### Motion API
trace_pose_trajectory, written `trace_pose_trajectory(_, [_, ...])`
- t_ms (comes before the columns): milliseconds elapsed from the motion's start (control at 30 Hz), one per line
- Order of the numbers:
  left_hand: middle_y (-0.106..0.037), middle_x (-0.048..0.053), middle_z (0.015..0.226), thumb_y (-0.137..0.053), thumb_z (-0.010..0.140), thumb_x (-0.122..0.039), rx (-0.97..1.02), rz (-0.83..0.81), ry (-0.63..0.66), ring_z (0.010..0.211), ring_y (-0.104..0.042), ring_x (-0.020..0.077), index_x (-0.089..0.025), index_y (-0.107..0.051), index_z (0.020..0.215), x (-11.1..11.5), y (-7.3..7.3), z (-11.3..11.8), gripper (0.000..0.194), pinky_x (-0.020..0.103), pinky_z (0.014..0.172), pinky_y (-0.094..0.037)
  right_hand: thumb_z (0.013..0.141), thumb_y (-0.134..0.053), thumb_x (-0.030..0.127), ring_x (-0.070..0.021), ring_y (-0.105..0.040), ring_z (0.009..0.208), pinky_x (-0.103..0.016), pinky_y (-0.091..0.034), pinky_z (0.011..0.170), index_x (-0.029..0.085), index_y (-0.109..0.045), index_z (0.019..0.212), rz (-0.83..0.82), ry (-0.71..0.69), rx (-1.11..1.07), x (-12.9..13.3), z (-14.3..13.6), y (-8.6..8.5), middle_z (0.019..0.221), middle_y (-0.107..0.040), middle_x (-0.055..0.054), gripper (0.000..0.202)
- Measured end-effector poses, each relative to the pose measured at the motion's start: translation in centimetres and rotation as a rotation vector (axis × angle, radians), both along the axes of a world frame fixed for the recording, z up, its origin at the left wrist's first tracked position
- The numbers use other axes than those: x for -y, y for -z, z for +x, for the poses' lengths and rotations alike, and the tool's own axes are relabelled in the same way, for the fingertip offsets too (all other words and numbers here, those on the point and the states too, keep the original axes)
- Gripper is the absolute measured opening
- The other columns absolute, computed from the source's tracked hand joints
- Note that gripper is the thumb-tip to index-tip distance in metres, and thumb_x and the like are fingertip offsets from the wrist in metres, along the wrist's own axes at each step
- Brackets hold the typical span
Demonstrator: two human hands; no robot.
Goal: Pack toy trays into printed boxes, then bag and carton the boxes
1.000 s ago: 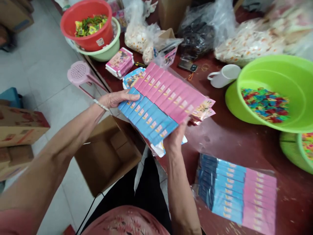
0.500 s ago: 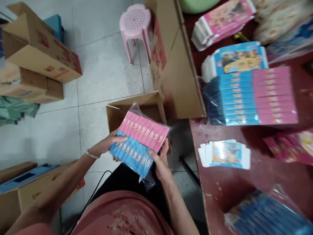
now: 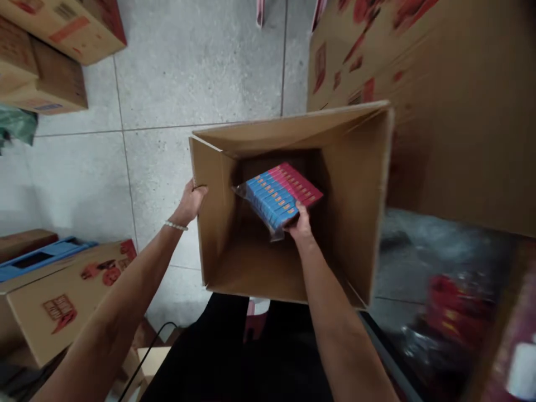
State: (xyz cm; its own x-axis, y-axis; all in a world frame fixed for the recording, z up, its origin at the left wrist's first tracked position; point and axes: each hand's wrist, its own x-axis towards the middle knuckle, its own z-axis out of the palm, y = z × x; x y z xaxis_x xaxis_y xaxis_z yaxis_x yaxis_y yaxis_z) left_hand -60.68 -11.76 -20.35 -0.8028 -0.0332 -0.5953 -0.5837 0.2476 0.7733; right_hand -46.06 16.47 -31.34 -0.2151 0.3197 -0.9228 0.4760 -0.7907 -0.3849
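An open cardboard box (image 3: 259, 282) stands in front of me with its flaps up. Inside it, my right hand (image 3: 300, 222) grips the near right corner of a clear-wrapped pack of small boxes (image 3: 278, 192). One half of the pack is blue, the other pink, and it is tilted within the box. My left hand (image 3: 191, 202), a beaded bracelet (image 3: 176, 225) at its wrist, is closed on the left flap of the cardboard box, thumb on the inner side. The fingers of my right hand under the pack are partly hidden.
A large printed carton (image 3: 452, 111) rises at the right, close to the open box. More cartons (image 3: 62, 312) stand at the lower left and upper left (image 3: 54, 72). Plastic-wrapped red items (image 3: 456, 312) lie at the lower right. Pale floor tiles (image 3: 201, 72) run behind the box.
The pack has gone down into the cardboard box, held by my right hand alone. My left hand has let go of it and taken the box's left flap. The view has dropped nearer the box.
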Motion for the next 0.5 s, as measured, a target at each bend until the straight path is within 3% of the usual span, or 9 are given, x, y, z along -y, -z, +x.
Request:
trace_pose_trajectory(133, [-0.072,0.003,0.078,-0.069,0.065,-0.030,-0.016,-0.030,-0.001,0.063,-0.065,0.0194,-0.018,-0.067,0.091,-0.2,0.0,0.4,0.028,0.028,0.051,-0.051,0.077,-0.072,0.050,-0.0237,-0.071,0.099,-0.042,-0.064,0.082,0.030,-0.068,0.108,-0.021,0.006,-0.195,0.6,-2.2,10.2,0.098,-0.076,0.001,0.037])
trace_pose_trajectory(300, [-0.075,0.001,0.077,-0.082,0.063,-0.027,-0.070,-0.171,-0.145,0.062,-0.065,0.0152,-0.015,-0.072,0.092,-0.6,-1.0,0.7,0.033,0.024,0.054,-0.056,0.071,-0.076,0.036,-0.0227,-0.069,0.108,-0.041,-0.062,0.090,0.029,-0.065,0.094,-0.131,-0.068,-0.237,4.7,-3.8,21.9,0.105,-0.074,0.000,0.027])
trace_pose_trajectory(400, [-0.079,0.001,0.086,-0.082,0.065,-0.020,-0.152,-0.227,-0.126,0.070,-0.069,0.0159,-0.014,-0.076,0.095,-1.1,-1.4,1.0,0.031,0.023,0.061,-0.061,0.076,-0.072,0.036,-0.0196,-0.069,0.115,-0.039,-0.062,0.092,0.032,-0.064,0.100,-0.160,-0.099,-0.197,6.9,-5.1,26.7,0.127,-0.071,0.001,0.025])
trace_pose_trajectory(500, [-0.081,-0.001,0.092,-0.080,0.067,-0.016,-0.193,-0.240,-0.118,0.077,-0.072,0.0170,-0.015,-0.077,0.096,-1.4,-1.6,1.3,0.029,0.026,0.068,-0.064,0.081,-0.067,0.043,-0.0216,-0.068,0.120,-0.043,-0.062,0.092,0.035,-0.065,0.113,-0.150,-0.163,-0.174,6.9,-5.2,29.3,0.148,-0.062,0.001,0.034])
